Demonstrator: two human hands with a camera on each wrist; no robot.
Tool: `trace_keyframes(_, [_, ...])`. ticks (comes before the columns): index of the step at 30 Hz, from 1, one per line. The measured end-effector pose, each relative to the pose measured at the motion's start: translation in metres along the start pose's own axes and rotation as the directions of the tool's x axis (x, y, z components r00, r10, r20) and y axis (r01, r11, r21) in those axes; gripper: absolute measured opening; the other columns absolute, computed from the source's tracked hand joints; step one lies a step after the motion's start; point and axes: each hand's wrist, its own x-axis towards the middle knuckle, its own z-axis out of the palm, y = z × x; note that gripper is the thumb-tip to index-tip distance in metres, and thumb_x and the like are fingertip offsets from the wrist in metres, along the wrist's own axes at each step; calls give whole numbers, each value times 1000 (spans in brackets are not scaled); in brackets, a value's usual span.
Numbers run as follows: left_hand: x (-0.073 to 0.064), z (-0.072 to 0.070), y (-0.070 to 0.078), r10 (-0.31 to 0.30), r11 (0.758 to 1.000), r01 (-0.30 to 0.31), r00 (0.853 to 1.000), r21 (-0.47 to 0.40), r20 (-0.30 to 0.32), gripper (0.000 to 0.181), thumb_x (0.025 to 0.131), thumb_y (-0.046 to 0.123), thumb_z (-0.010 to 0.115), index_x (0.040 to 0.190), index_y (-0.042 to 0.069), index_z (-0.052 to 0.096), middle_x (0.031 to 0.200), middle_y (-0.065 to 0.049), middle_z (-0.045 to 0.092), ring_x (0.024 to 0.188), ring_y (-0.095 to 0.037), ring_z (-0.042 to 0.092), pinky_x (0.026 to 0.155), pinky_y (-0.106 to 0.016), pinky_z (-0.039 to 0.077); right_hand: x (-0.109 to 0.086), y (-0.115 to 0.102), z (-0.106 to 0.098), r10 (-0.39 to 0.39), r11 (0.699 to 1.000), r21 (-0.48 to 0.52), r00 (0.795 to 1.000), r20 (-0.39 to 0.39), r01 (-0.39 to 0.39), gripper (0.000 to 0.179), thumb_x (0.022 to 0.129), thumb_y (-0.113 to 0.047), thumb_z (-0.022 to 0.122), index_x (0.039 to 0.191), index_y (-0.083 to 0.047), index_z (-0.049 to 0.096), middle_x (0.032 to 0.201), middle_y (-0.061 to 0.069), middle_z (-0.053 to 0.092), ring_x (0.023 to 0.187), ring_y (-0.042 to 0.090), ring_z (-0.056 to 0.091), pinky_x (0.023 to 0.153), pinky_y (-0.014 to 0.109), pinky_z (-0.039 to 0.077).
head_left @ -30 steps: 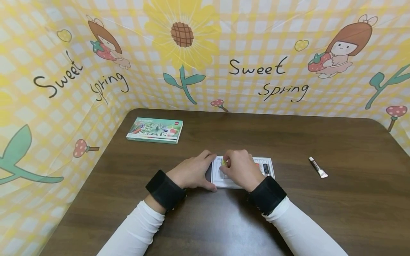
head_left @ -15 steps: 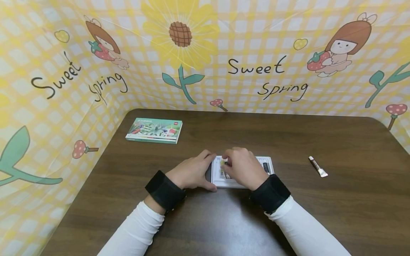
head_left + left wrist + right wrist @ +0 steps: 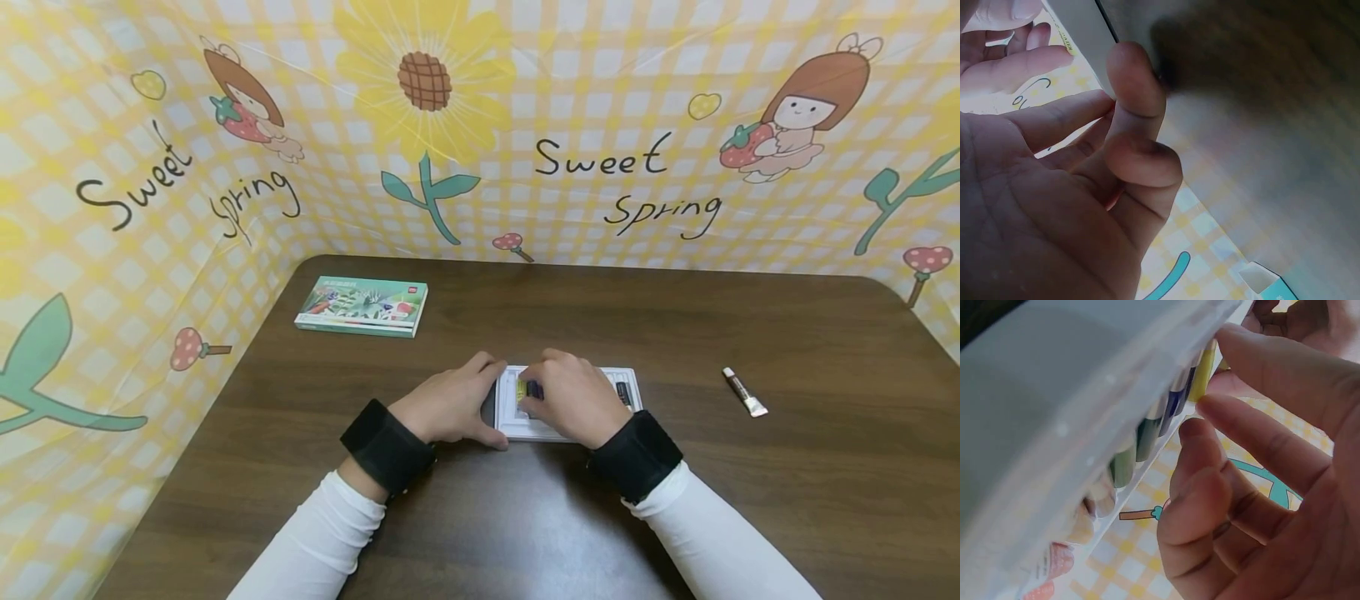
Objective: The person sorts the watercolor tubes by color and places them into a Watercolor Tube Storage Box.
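In the head view a white tray [image 3: 540,429] of small paint tubes lies on the brown table. My left hand [image 3: 453,400] holds its left end, thumb at the near corner and forefinger at the far corner. My right hand [image 3: 573,396] is over the tray's middle and hides most of the tubes. In the right wrist view its thumb and forefinger pinch a yellow paint tube [image 3: 1202,375] by its two ends. Beside that sit blue tubes [image 3: 1172,403] and green tubes [image 3: 1124,464] in a row. A black tube [image 3: 623,395] shows at the tray's right.
One loose paint tube [image 3: 745,392] with a white cap lies on the table [image 3: 810,467] to the right. A green illustrated box [image 3: 363,306] sits at the back left. Yellow checked cloth [image 3: 585,83] stands behind the table and along its left side.
The yellow tube, earlier mostly hidden and tilted in my right fingers, now lies in the tray's row. A dark tube shows beside it. My right hand shifted slightly right; my left stayed put.
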Motion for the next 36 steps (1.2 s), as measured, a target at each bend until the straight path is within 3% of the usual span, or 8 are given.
trace_keyframes(18, [0, 1, 0, 3, 1000, -3, 1000, 8, -9, 102, 79, 43, 93, 160, 6, 42, 152, -11, 50, 109, -25, 64, 99, -43, 56, 1, -1, 3, 30, 1000, -4, 999, 41, -30, 30, 91, -25, 85, 116, -11, 82, 96, 8, 70, 75, 16, 60, 64, 32, 51])
trace_keyframes(32, [-1, 1, 0, 9, 1000, -9, 1000, 11, -17, 103, 78, 43, 94, 160, 5, 42, 152, -11, 50, 109, -26, 64, 99, -45, 56, -1, 1, 3, 25, 1000, 6, 999, 27, -25, 32, 91, -26, 85, 118, -10, 81, 102, 8, 73, 80, 17, 64, 67, 33, 54])
trace_keyframes(36, [0, 1, 0, 8, 1000, -8, 1000, 11, -16, 103, 79, 43, 94, 160, 6, 42, 153, -11, 50, 109, -25, 64, 99, -44, 56, -3, 3, -1, 22, 1000, 8, 1000, -1, -22, 33, 92, -27, 83, 121, -9, 79, 107, 9, 73, 88, 21, 70, 73, 39, 58])
